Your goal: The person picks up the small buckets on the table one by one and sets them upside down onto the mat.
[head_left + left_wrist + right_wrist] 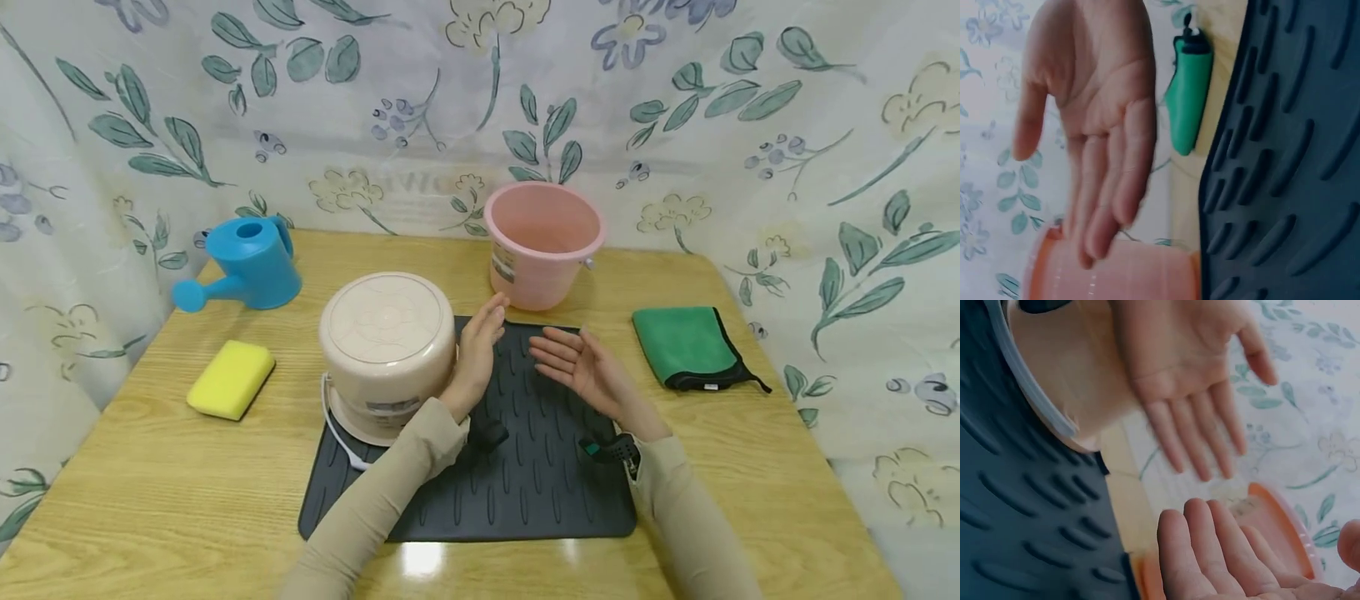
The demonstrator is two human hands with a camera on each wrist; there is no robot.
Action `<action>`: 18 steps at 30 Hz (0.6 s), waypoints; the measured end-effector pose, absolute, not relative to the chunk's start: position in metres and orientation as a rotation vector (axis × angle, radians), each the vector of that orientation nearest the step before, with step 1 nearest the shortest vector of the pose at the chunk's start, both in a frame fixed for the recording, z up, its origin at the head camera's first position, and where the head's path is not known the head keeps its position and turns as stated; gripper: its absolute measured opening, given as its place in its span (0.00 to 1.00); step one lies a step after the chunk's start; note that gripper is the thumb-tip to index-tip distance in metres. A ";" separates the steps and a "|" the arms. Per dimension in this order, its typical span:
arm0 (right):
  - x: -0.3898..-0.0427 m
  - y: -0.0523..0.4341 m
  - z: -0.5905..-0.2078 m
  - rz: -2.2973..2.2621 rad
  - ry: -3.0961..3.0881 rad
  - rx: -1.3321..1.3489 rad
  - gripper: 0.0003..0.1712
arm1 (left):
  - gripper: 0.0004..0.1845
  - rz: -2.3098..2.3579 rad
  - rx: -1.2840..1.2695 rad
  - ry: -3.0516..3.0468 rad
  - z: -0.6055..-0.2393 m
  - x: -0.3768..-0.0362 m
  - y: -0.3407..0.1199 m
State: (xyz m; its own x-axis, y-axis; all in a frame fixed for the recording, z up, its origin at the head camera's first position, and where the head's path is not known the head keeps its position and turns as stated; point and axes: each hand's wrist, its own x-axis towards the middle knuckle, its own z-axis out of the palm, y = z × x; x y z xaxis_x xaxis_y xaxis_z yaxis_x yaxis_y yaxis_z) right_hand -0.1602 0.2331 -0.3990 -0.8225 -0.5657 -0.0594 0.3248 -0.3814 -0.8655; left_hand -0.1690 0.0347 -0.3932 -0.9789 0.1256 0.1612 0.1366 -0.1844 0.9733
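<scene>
My left hand [478, 348] is held upright with straight fingers just right of an upturned beige bucket [386, 350], palm facing right; it holds nothing. The bucket stands on the left part of a dark ribbed mat [525, 467]. My right hand [577, 367] hovers palm-up over the mat, fingers straight and empty. Seen from the left wrist, the left hand [1094, 131] shows an open palm with the pink bucket [1116, 272] beyond it. The right wrist view shows both open palms, the left hand [1188, 381] and the right hand [1229, 556], beside the beige bucket [1066, 369].
A pink bucket [543, 242] stands upright behind the mat. A blue watering can [243, 265] and a yellow sponge [231, 378] lie to the left. A folded green cloth [690, 346] lies to the right. Flowered curtains close in the wooden table [750, 467] on three sides.
</scene>
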 end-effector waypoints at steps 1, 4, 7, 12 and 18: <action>-0.163 0.234 -0.396 -2.216 1.337 -0.329 0.37 | 0.27 -2.413 -0.290 -1.997 -0.395 -0.173 0.037; -0.171 0.235 -0.384 -2.212 1.503 -0.293 0.38 | 0.30 -2.505 -0.208 -1.984 -0.402 -0.186 0.046; -0.179 0.236 -0.368 -2.193 1.705 -0.278 0.38 | 0.33 -2.621 -0.086 -1.936 -0.406 -0.199 0.055; -0.193 0.236 -0.349 -2.215 1.884 -0.219 0.38 | 0.34 -2.750 0.080 -1.808 -0.410 -0.215 0.062; -0.202 0.236 -0.347 -2.231 2.167 -0.080 0.34 | 0.33 -2.730 0.102 -1.783 -0.413 -0.227 0.066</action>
